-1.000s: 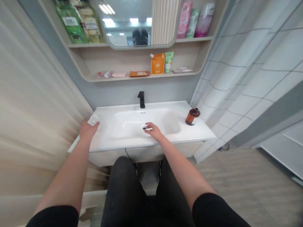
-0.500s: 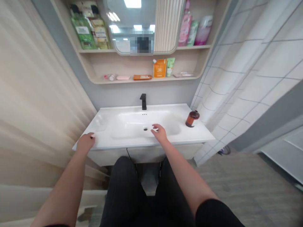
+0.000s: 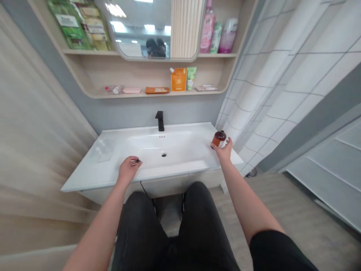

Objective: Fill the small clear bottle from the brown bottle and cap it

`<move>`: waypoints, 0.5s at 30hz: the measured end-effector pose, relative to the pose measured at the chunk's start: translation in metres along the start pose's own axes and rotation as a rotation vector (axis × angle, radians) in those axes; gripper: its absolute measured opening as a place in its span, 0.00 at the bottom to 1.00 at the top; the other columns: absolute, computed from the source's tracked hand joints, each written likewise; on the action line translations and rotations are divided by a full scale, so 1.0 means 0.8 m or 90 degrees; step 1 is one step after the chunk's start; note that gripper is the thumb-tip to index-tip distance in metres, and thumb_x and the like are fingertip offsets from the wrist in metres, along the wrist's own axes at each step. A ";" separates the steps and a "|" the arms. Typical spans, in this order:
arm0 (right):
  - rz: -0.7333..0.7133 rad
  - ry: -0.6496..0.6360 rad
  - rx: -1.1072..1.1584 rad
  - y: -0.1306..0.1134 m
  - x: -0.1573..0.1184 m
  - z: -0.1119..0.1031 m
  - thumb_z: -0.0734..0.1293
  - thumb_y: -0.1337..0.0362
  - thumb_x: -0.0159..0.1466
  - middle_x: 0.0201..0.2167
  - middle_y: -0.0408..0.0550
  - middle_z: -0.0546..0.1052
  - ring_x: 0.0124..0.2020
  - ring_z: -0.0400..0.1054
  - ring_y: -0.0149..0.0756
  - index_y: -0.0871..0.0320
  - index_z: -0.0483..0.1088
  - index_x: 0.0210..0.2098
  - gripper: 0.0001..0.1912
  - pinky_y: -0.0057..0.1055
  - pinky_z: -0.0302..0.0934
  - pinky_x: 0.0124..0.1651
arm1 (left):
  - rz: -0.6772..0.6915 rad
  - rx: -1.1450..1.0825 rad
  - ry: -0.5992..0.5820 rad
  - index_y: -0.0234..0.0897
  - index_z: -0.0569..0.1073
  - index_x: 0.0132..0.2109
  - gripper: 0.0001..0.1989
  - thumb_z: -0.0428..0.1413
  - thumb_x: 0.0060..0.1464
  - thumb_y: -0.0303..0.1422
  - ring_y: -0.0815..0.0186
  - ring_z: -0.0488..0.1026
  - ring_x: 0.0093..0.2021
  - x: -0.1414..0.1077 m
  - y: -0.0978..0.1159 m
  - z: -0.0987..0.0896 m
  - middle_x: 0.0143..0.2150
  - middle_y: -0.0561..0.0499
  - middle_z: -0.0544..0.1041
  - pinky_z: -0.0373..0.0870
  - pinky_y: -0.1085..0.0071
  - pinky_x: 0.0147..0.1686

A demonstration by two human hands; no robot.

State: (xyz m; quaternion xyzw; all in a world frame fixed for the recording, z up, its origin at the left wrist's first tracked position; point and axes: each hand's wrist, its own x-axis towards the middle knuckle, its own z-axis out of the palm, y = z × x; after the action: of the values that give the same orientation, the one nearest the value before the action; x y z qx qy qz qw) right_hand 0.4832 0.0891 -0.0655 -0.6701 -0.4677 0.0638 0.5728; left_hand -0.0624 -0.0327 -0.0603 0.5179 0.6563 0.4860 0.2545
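My right hand (image 3: 224, 152) is curled around the lower part of an amber bottle (image 3: 218, 138), thumb on its left side and fingers on its right. The bottle has a dark top and a pale label, and it stands upright on the right end of the white washbasin counter (image 3: 84, 171). Over the front rim, left of the drain, my left hand (image 3: 128, 169) pinches a small black piece (image 3: 137, 161) with a thin light part. Its kind is too small to make out.
A black faucet (image 3: 160, 121) rises behind the basin. Clear, see-through items (image 3: 103, 150) lie on the counter's left. Above, a shelf (image 3: 98, 96) holds an orange pouch (image 3: 178, 79), a green tube (image 3: 191, 78) and a pink bar (image 3: 132, 90). A tile-patterned curtain (image 3: 254, 86) hangs at right.
My right hand has moved from over the basin to the amber bottle at the right. My left hand has come right, from the counter's left end toward the basin. The view has shifted right.
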 end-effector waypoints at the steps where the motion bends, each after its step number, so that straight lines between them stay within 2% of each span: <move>1: 0.011 -0.018 0.007 0.002 0.012 0.006 0.83 0.47 0.45 0.69 0.71 0.68 0.66 0.68 0.58 0.62 0.56 0.72 0.63 0.52 0.64 0.68 | -0.004 -0.022 -0.021 0.41 0.79 0.48 0.23 0.67 0.48 0.46 0.54 0.84 0.46 0.004 0.001 0.015 0.47 0.45 0.85 0.79 0.61 0.49; 3: 0.041 -0.048 0.025 0.005 0.027 0.015 0.83 0.48 0.43 0.66 0.69 0.71 0.63 0.70 0.57 0.59 0.56 0.71 0.63 0.51 0.65 0.66 | 0.001 -0.033 -0.055 0.40 0.80 0.49 0.24 0.69 0.45 0.44 0.54 0.84 0.46 0.011 0.000 0.037 0.46 0.45 0.85 0.79 0.60 0.50; 6: 0.086 -0.061 0.022 0.008 0.036 0.018 0.83 0.48 0.42 0.55 0.59 0.79 0.53 0.75 0.55 0.55 0.65 0.62 0.53 0.51 0.69 0.59 | 0.041 0.001 -0.074 0.41 0.82 0.44 0.19 0.69 0.44 0.42 0.54 0.83 0.45 0.018 -0.008 0.050 0.46 0.44 0.85 0.79 0.57 0.54; 10: 0.107 -0.062 -0.026 0.008 0.038 0.009 0.83 0.48 0.40 0.36 0.48 0.78 0.39 0.73 0.49 0.56 0.71 0.46 0.39 0.47 0.69 0.48 | 0.045 0.018 -0.072 0.42 0.82 0.42 0.16 0.68 0.48 0.45 0.54 0.84 0.45 0.017 -0.011 0.047 0.46 0.45 0.86 0.78 0.55 0.57; 12: 0.101 -0.063 -0.024 0.003 0.032 0.005 0.83 0.46 0.39 0.34 0.45 0.76 0.35 0.70 0.45 0.56 0.72 0.43 0.37 0.45 0.68 0.45 | 0.014 -0.018 -0.078 0.42 0.82 0.42 0.17 0.69 0.48 0.46 0.52 0.84 0.47 0.015 -0.007 0.043 0.44 0.44 0.87 0.79 0.54 0.56; 15: 0.060 -0.084 0.012 -0.014 0.005 -0.002 0.82 0.44 0.42 0.35 0.45 0.78 0.34 0.69 0.42 0.56 0.74 0.44 0.37 0.41 0.68 0.43 | -0.004 -0.067 -0.073 0.41 0.81 0.42 0.21 0.70 0.47 0.50 0.51 0.85 0.49 0.009 0.007 0.041 0.44 0.43 0.87 0.78 0.54 0.57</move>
State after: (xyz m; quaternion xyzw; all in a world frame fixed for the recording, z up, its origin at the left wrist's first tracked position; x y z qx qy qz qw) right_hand 0.4801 0.0899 -0.0540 -0.6804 -0.4718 0.1387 0.5434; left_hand -0.0351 -0.0141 -0.0670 0.5291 0.6154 0.4886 0.3203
